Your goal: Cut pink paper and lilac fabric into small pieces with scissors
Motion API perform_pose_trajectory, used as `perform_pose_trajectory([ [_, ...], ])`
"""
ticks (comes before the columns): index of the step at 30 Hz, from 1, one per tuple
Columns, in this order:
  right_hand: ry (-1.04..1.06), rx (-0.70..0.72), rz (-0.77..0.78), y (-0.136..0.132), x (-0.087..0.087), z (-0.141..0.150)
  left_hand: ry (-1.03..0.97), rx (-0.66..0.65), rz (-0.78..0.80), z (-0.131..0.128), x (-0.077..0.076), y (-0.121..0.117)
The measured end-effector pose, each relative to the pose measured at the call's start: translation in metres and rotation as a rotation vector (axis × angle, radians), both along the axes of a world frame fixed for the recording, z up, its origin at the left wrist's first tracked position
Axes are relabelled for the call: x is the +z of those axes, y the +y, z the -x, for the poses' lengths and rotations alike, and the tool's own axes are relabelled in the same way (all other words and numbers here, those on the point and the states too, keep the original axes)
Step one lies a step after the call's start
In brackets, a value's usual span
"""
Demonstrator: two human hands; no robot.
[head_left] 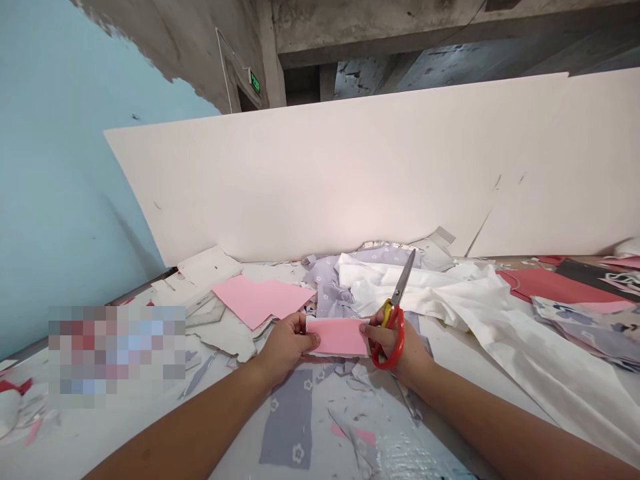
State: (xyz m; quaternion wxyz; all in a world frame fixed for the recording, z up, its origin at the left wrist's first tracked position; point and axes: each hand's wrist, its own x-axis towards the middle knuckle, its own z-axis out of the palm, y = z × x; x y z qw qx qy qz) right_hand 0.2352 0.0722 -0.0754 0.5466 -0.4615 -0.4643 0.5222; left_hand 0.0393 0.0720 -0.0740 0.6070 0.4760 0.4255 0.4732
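Between my two hands a small pink rectangular piece is stretched level, with a whitish layer along its upper edge. My left hand pinches its left end between thumb and fingers. At the other end, my right hand pinches the piece too. Scissors with red and yellow handles also hang in my right hand, blades pointing up and away. Below the hands lies a grey-purple strip of flower-print fabric. White cloth and more grey-purple fabric are heaped just beyond them.
Pink sheets and torn white board pieces lie left of centre. On the right are red sheets and stacked printed fabric. Scraps litter the white table. A tall white panel stands behind. A blurred patch hides the far left.
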Motion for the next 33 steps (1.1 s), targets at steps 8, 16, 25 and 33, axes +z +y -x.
perform_pose_trajectory([
  [8,0.036,-0.06,-0.007,-0.003,-0.002,0.006,0.063,0.051,-0.035,-0.003,0.0,-0.002],
  [16,0.045,-0.041,-0.032,-0.006,0.005,0.004,-0.042,-0.126,0.102,0.008,0.014,-0.004],
  [25,0.176,0.028,-0.045,-0.007,0.009,0.006,-0.332,-0.273,0.192,0.017,0.009,-0.001],
  [33,0.144,0.006,-0.083,-0.008,0.007,0.008,-0.259,-0.47,0.23,0.01,0.02,-0.01],
])
